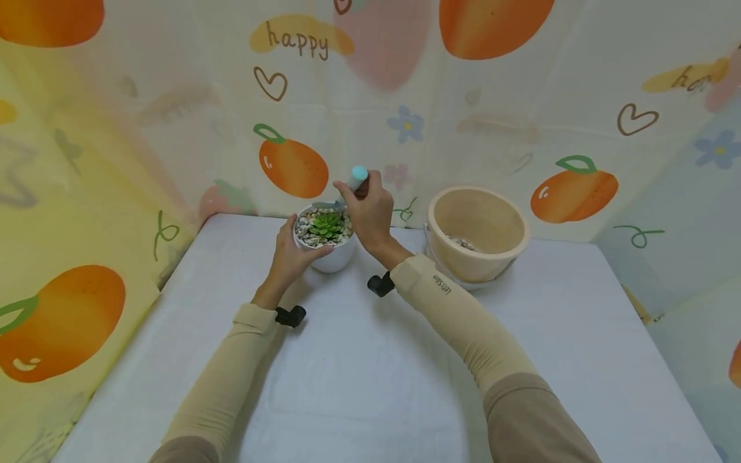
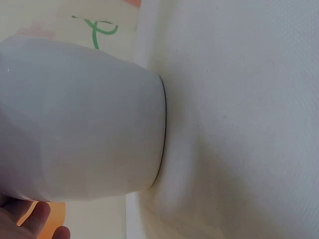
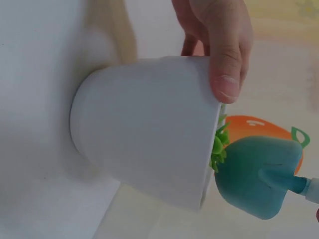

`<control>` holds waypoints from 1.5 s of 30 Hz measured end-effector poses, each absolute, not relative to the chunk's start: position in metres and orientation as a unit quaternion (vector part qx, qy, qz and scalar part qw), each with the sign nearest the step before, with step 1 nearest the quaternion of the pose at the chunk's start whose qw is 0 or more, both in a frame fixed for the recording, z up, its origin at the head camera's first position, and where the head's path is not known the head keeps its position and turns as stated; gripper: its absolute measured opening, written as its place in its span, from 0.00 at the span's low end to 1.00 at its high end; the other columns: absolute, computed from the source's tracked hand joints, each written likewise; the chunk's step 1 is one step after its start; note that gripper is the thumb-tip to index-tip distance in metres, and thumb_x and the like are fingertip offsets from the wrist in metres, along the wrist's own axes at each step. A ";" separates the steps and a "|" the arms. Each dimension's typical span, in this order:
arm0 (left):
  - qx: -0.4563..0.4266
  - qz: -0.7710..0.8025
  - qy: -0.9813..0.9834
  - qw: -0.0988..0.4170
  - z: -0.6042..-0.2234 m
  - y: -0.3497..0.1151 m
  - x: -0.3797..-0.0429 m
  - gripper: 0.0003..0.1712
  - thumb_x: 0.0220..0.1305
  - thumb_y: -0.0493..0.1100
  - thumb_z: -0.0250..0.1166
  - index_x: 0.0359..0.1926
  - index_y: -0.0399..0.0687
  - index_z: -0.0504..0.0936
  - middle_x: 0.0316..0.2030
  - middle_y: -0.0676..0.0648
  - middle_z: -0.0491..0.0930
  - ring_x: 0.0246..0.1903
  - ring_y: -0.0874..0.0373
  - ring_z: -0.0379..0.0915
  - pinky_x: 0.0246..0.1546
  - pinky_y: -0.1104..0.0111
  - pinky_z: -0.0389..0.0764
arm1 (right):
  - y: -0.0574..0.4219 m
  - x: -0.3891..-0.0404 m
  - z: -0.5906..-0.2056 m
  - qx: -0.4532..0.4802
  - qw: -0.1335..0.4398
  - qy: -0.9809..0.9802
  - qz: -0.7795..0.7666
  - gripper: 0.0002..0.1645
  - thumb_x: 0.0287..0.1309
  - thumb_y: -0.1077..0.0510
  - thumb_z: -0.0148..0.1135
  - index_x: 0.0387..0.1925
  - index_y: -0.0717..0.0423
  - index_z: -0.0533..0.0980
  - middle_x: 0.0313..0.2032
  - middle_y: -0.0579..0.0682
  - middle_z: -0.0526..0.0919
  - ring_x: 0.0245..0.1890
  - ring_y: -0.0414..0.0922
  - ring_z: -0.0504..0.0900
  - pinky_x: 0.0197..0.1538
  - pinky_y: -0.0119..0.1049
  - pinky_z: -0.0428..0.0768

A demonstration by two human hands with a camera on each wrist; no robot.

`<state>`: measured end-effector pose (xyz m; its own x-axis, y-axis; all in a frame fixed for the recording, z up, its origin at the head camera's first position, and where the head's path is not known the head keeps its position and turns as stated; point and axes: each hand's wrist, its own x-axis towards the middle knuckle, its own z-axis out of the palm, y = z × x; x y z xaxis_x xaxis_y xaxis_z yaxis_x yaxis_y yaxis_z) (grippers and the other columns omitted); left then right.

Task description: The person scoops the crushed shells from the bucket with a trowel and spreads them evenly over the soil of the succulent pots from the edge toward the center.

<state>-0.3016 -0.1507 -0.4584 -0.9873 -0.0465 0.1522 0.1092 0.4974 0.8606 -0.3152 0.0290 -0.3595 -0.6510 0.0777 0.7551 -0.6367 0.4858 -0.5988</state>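
Observation:
A white flowerpot (image 1: 332, 260) stands on the table, holding a green succulent (image 1: 327, 225) ringed by small pebbles (image 1: 305, 234). My left hand (image 1: 292, 257) grips this pot from the left, its thumb laid over the near rim. In my right hand (image 1: 373, 212) is a small trowel (image 3: 259, 172) with a teal blade and a pale blue handle. The blade is at the pot's far rim, right beside the succulent's leaves in the right wrist view. The left wrist view shows mostly the pot's smooth side, with a few left fingertips (image 2: 37, 216) below it.
To the right of my right hand stands a larger beige pot (image 1: 480, 258) with some pebbles (image 1: 460, 242) at its bottom. A white cloth covers the table (image 1: 359, 379). Close behind both pots hangs a printed fabric backdrop (image 1: 492, 138), which also closes off the sides.

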 end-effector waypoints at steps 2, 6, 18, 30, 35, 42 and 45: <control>-0.015 -0.502 -0.861 0.081 -0.458 -0.151 -0.301 0.67 0.47 0.59 0.76 0.76 0.43 0.45 0.72 0.35 0.53 0.70 0.41 0.51 0.70 0.43 0.57 | 0.029 -0.315 -0.356 0.181 0.380 -0.773 0.474 0.23 0.57 0.52 0.70 0.42 0.66 0.72 0.29 0.57 0.85 0.31 0.47 0.87 0.38 0.35 0.85; -0.018 -0.502 -0.860 0.087 -0.458 -0.151 -0.302 0.66 0.46 0.60 0.76 0.76 0.43 0.46 0.71 0.35 0.54 0.70 0.41 0.52 0.69 0.43 0.57 | 0.030 -0.315 -0.353 0.174 0.377 -0.774 0.478 0.23 0.56 0.51 0.70 0.42 0.66 0.72 0.30 0.57 0.85 0.31 0.47 0.87 0.38 0.34 0.85; -0.014 -0.505 -0.860 0.074 -0.459 -0.151 -0.302 0.68 0.45 0.62 0.77 0.76 0.44 0.44 0.72 0.37 0.53 0.71 0.42 0.51 0.70 0.43 0.56 | 0.025 -0.314 -0.359 0.167 0.332 -0.779 0.504 0.24 0.58 0.49 0.68 0.43 0.64 0.72 0.31 0.57 0.86 0.33 0.47 0.87 0.39 0.33 0.84; -0.009 -0.515 -0.854 0.072 -0.458 -0.150 -0.298 0.67 0.46 0.61 0.76 0.76 0.46 0.45 0.73 0.38 0.51 0.71 0.42 0.50 0.71 0.44 0.55 | 0.023 -0.313 -0.364 0.188 0.315 -0.762 0.533 0.22 0.58 0.54 0.68 0.44 0.66 0.72 0.32 0.59 0.86 0.33 0.49 0.87 0.39 0.33 0.84; -0.013 -0.517 -0.852 0.077 -0.457 -0.149 -0.298 0.66 0.48 0.58 0.76 0.76 0.45 0.44 0.73 0.37 0.51 0.71 0.43 0.50 0.71 0.44 0.54 | 0.030 -0.315 -0.360 0.175 0.291 -0.736 0.586 0.21 0.59 0.55 0.67 0.46 0.66 0.72 0.35 0.60 0.85 0.36 0.50 0.86 0.41 0.34 0.84; -0.017 -0.529 -0.845 0.080 -0.459 -0.149 -0.299 0.65 0.48 0.56 0.77 0.76 0.45 0.45 0.72 0.37 0.52 0.71 0.43 0.51 0.72 0.45 0.54 | 0.043 -0.318 -0.362 0.118 0.242 -0.700 0.661 0.19 0.59 0.57 0.67 0.47 0.64 0.73 0.40 0.63 0.84 0.41 0.53 0.85 0.45 0.34 0.84; -0.020 -0.531 -0.843 0.083 -0.460 -0.149 -0.300 0.65 0.47 0.56 0.77 0.76 0.45 0.46 0.72 0.37 0.52 0.71 0.43 0.51 0.71 0.45 0.55 | 0.048 -0.319 -0.363 0.105 0.231 -0.690 0.678 0.21 0.60 0.59 0.66 0.49 0.68 0.73 0.42 0.66 0.83 0.43 0.56 0.84 0.46 0.36 0.84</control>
